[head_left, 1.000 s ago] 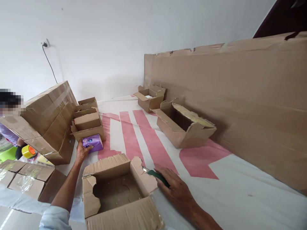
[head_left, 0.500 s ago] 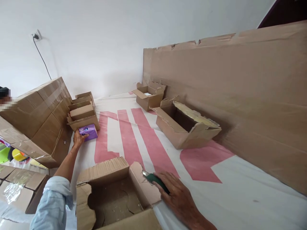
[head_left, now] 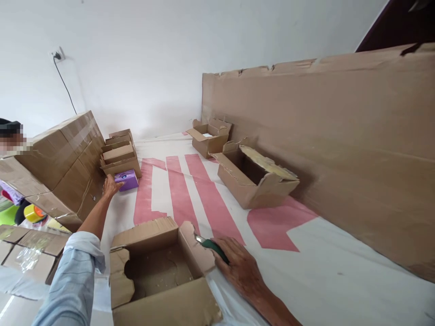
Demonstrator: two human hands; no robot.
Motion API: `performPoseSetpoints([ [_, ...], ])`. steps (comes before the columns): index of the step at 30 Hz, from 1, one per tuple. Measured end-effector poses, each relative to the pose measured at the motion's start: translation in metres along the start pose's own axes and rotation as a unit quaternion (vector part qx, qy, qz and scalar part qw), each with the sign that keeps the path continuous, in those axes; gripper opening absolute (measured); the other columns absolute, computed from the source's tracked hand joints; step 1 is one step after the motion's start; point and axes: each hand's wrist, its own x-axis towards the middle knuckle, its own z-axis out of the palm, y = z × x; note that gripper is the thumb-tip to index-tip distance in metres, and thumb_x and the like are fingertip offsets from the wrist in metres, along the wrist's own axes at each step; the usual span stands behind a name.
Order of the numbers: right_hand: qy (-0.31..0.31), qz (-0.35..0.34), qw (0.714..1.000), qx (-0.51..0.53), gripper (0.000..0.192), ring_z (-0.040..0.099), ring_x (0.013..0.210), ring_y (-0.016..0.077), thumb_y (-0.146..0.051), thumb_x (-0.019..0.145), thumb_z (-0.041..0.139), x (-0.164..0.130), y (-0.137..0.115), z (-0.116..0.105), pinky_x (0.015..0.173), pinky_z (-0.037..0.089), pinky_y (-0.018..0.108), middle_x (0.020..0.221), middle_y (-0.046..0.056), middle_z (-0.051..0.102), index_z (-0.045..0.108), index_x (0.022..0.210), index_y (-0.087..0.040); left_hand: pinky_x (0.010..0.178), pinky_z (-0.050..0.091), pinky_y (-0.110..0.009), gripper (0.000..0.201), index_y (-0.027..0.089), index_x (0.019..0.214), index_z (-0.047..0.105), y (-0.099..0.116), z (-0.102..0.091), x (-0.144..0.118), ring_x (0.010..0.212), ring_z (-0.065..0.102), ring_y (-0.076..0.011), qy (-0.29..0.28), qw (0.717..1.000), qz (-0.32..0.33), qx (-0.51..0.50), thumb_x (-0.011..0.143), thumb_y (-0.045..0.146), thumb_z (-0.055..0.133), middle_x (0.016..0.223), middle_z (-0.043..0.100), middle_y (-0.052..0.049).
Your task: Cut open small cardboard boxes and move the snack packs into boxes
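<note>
My left hand (head_left: 110,185) reaches out at the left, its fingers around the near end of a small purple box (head_left: 128,181). That box stands on the table right in front of a row of open cardboard boxes (head_left: 118,154). In my right hand (head_left: 238,265) is a green-handled utility knife (head_left: 215,249), its metal tip pointing up and left. The knife lies over the right flap of a large open cardboard box (head_left: 166,314) nearest me. Inside that box only the brown bottom with small scraps shows.
Two more open cardboard boxes (head_left: 263,192) stand in the middle, before a tall cardboard panel (head_left: 322,122). Taped cartons (head_left: 64,158) are stacked at the left. Rolls of tape (head_left: 34,213) lie beyond them. A white cloth with red stripes (head_left: 217,208) covers the table. Part of a person shows far left.
The purple box has turned so that less of its printed front shows, and it sits closer against the boxes behind. My view has shifted slightly. The right hand still holds the knife.
</note>
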Motion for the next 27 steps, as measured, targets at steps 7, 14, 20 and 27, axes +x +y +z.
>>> performPoseSetpoints([
  [7,-0.021,0.016,1.0,0.0,0.03,0.073,0.095,0.0285,-0.037,0.108,0.048,-0.004,-0.002,-0.002,0.086,0.059,0.043,0.103,0.012,0.079,0.073,0.111,-0.022,0.106,0.055,-0.039,0.051,0.022,0.135,0.064,-0.016,-0.077,-0.085,0.126,0.068,-0.0285,0.007,0.991,0.125,-0.04,0.086,0.028,0.075,0.142,0.068,-0.011],
  [14,-0.044,0.039,0.998,0.032,0.032,0.072,0.096,0.0287,-0.044,0.107,0.05,-0.004,-0.003,-0.003,0.087,0.059,0.044,0.101,0.011,0.078,0.074,0.109,-0.022,0.109,0.057,-0.047,0.019,0.025,0.103,0.078,-0.05,-0.126,-0.243,0.125,0.069,-0.0283,-0.098,0.933,0.331,-0.105,0.094,0.037,0.067,0.143,0.068,-0.009],
  [20,0.041,0.105,0.985,0.133,0.033,0.073,0.092,0.0254,-0.046,0.107,0.052,0.039,-0.032,-0.039,0.078,0.062,0.039,0.102,0.011,0.077,0.072,0.109,-0.02,0.124,0.044,-0.054,0.03,0.026,0.104,0.08,-0.048,-0.113,-0.311,0.158,0.042,-0.0331,-0.127,0.888,0.44,-0.023,0.106,0.029,0.049,0.148,0.069,-0.008],
  [27,-0.051,-0.162,0.979,0.11,0.024,0.072,0.102,0.0271,-0.025,0.107,0.053,0.095,-0.132,-0.096,0.096,0.058,0.047,0.104,0.011,0.079,0.076,0.11,-0.022,0.122,0.042,-0.057,0.041,0.023,0.079,0.074,-0.04,-0.084,-0.311,0.145,0.057,-0.0349,-0.133,0.858,0.483,0.116,0.108,0.033,0.048,0.085,0.076,-0.008],
])
